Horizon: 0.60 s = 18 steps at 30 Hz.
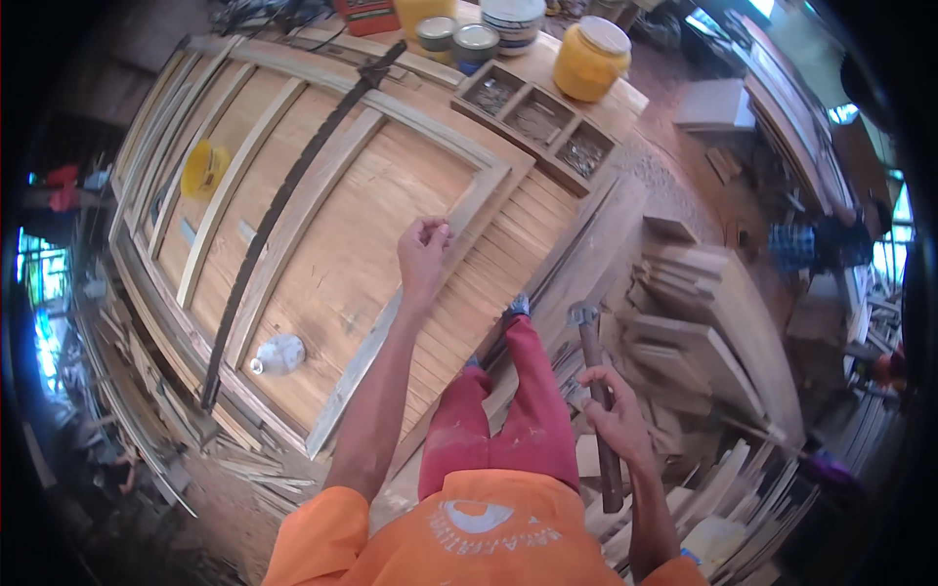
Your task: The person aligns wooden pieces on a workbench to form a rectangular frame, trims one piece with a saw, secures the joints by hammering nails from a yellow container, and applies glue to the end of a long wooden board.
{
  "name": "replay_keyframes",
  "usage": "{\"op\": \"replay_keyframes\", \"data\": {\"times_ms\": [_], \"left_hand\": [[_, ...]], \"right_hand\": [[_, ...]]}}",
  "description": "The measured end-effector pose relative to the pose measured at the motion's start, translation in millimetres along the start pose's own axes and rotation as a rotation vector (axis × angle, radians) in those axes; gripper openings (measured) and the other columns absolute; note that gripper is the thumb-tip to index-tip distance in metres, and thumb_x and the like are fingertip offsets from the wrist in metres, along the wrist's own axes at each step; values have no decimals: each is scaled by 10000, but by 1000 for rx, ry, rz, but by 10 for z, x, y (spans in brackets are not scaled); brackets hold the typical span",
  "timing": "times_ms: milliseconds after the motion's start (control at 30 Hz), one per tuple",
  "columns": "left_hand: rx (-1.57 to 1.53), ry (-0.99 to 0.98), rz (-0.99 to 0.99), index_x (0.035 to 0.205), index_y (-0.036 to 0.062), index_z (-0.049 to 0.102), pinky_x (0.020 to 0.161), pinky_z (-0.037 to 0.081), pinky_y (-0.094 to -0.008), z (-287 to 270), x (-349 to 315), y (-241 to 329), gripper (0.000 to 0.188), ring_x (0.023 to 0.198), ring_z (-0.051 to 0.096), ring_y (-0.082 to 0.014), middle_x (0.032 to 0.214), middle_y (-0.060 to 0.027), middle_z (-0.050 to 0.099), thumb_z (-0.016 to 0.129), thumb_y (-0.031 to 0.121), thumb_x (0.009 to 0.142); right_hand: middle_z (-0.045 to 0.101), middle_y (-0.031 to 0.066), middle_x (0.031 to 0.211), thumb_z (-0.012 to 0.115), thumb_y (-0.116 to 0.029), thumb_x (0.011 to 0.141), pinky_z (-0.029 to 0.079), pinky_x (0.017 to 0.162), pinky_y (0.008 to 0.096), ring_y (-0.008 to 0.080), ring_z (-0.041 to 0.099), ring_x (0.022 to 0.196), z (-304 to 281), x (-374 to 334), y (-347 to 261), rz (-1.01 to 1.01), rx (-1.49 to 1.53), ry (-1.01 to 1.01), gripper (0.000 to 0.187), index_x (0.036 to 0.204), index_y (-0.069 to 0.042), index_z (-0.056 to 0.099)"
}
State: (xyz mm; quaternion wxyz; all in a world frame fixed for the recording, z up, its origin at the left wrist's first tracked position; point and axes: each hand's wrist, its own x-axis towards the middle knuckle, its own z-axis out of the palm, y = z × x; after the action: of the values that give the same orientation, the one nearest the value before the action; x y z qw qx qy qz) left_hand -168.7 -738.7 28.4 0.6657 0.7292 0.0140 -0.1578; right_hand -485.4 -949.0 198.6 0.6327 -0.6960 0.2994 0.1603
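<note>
Right hand [616, 418] clamped on hammer [592, 354]
Left hand [424, 252] curled near wooden frame [481, 195], hold unclear; pale lettering [528, 542] on orange shirt [440, 552] below both.

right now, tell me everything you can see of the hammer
The hammer has a grey, metal-looking head, its exact shape too blurred to tell, and a long, straight, dark brown handle that looks wooden. The right hand holds it partway along the handle, head end forward, to the right of the red trousers.
</note>
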Motion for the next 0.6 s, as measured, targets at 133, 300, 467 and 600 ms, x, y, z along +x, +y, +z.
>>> {"op": "replay_keyframes", "data": {"times_ms": [133, 300, 467, 600], "left_hand": [[215, 25, 139, 1073, 0, 711, 737, 518, -228, 28, 59, 34, 115, 814, 635, -63, 915, -28, 723, 681, 102, 1030], [585, 132, 318, 1056, -23, 689, 956, 528, -432, 196, 51, 66, 136, 1092, 664, -325, 1167, -231, 705, 668, 95, 994], [1075, 250, 553, 1176, 13, 646, 1109, 422, -550, 142, -611, -268, 195, 1310, 496, -509, 1395, -349, 526, 634, 92, 998], [1187, 204, 578, 1238, 98, 622, 1107, 414, -559, -181, -836, -521, 255, 1303, 502, -508, 1398, -322, 506, 637, 86, 984]], "right_hand": [[573, 40, 1063, 665, -2, 879, 471, 758, 280, 110, 551, 834, 243, -407, 360, -11, -17, 177, 322, 1173, -67, 553], [575, 114, 1187, 633, -6, 900, 479, 921, 316, 160, 578, 1009, 336, -542, 713, 135, 514, 186, 585, 1459, -59, 468], [580, 77, 1033, 617, -59, 928, 483, 768, 305, 143, 543, 809, 233, -359, 999, 115, 107, 181, 617, 1527, -17, 474], [534, 10, 870, 616, -80, 931, 431, 675, 286, 104, 449, 733, 147, -228, 965, 114, 160, 79, 532, 1451, 17, 554]]}}
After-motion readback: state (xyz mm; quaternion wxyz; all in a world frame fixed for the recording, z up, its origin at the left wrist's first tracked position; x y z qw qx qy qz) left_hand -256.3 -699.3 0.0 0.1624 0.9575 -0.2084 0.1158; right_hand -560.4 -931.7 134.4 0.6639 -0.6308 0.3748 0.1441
